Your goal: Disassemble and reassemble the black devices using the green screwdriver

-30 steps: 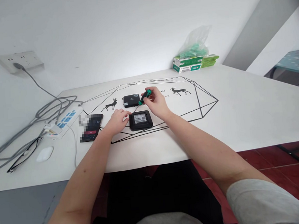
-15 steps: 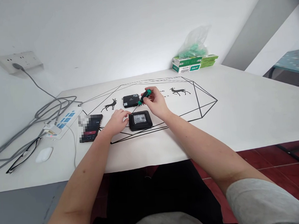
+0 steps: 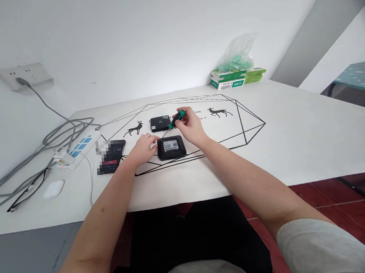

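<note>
A black plastic box [image 3: 171, 153], shaped like a small set-top box, lies label side up on the table. My right hand [image 3: 191, 125] is closed round the green and black handle of a screwdriver [image 3: 177, 119]. The screwdriver slants down to the left, and its thin shaft reaches the box's far left corner. At that same corner my left hand [image 3: 143, 149] grips the box's left edge with thumb and index finger, close to the screwdriver tip. Just behind lies a flat black cover [image 3: 160, 123] with small stickers. Whether the tip sits in a screw is too small to tell.
Left of my left hand lies a phone [image 3: 112, 156]. Farther left are a power strip [image 3: 80, 149] with coiled grey cable, eyeglasses [image 3: 29, 190] and a white earbud case [image 3: 54, 189]. Green and white boxes [image 3: 228, 79] under a plastic bag [image 3: 237, 55] stand by the wall.
Almost nothing differs. Both hands, the screwdriver and the box keep their places, with only a very slight shift of the view. The phone's displayed digits have changed.
</note>
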Demonstrator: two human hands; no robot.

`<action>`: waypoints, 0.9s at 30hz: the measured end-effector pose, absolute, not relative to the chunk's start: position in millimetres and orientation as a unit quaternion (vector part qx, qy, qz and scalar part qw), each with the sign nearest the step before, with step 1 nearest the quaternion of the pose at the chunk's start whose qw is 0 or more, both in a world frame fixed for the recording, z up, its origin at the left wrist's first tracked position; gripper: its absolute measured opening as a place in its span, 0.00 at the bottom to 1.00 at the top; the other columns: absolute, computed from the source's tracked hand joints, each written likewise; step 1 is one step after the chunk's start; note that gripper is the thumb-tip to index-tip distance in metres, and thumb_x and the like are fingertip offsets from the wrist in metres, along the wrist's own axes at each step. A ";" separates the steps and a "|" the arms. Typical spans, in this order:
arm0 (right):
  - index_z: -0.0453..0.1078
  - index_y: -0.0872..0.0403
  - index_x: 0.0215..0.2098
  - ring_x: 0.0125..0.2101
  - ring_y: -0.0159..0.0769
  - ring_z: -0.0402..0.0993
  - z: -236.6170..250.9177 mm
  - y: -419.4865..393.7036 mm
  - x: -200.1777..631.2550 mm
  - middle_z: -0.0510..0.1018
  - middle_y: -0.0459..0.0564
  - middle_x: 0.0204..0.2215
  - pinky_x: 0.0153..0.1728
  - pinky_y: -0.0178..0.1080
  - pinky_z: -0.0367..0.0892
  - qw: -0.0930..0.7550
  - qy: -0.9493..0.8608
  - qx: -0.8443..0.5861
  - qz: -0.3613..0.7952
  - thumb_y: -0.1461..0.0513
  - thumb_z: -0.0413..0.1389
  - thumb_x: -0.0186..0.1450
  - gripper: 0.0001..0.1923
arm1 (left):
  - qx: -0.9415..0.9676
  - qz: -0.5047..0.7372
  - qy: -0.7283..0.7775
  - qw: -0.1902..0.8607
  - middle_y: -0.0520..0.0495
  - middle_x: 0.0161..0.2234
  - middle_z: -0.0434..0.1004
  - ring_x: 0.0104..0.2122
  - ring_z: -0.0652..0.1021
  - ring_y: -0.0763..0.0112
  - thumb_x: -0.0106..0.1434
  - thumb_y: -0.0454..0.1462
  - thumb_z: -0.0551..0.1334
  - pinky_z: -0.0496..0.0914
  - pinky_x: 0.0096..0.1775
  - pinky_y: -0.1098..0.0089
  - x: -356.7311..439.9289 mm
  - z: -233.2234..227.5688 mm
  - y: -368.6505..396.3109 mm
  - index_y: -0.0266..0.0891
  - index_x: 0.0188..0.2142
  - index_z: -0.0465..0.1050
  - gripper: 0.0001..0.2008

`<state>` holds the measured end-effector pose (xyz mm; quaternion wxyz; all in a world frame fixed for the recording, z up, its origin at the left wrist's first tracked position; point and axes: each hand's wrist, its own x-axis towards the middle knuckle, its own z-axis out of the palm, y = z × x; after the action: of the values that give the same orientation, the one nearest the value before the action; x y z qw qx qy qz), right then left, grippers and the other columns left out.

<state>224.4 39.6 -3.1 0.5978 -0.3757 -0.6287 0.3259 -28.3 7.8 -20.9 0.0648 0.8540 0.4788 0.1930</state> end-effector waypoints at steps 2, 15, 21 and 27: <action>0.67 0.46 0.54 0.40 0.41 0.83 -2.9 39.7 225.0 0.87 0.50 0.45 0.48 0.53 0.83 0.597 -0.630 -0.376 0.324 0.59 0.60 0.60 0.23 | 0.854 0.195 0.478 0.064 0.41 0.47 0.79 0.53 0.76 0.51 0.73 0.34 0.57 0.72 0.60 0.50 -28.7 -21.0 8.2 0.42 0.58 0.79 0.18; 0.67 0.46 0.53 0.41 0.43 0.83 1.2 37.8 226.6 0.87 0.50 0.44 0.49 0.54 0.83 0.593 -0.630 -0.388 0.317 0.60 0.60 0.59 0.23 | 0.855 0.168 0.485 0.078 0.40 0.50 0.78 0.56 0.75 0.49 0.71 0.32 0.56 0.72 0.61 0.49 -27.8 -17.7 4.8 0.42 0.60 0.79 0.22; 0.67 0.46 0.53 0.42 0.42 0.83 2.5 36.6 226.4 0.86 0.49 0.44 0.49 0.54 0.84 0.605 -0.619 -0.385 0.320 0.59 0.61 0.60 0.22 | 0.852 0.159 0.496 0.062 0.40 0.50 0.79 0.55 0.75 0.50 0.70 0.32 0.57 0.72 0.60 0.50 -30.0 -19.7 7.8 0.42 0.59 0.78 0.21; 0.67 0.46 0.53 0.42 0.43 0.82 1.8 31.8 224.0 0.85 0.49 0.44 0.50 0.54 0.83 0.590 -0.629 -0.390 0.322 0.59 0.61 0.61 0.22 | 0.855 0.169 0.484 0.078 0.41 0.50 0.79 0.54 0.76 0.51 0.70 0.30 0.56 0.72 0.61 0.50 -28.6 -17.0 4.9 0.45 0.64 0.75 0.26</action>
<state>224.0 31.8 1.8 0.5903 -0.3901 -0.6292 0.3217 -28.6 4.9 -17.0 0.0783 0.8550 0.4842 0.1686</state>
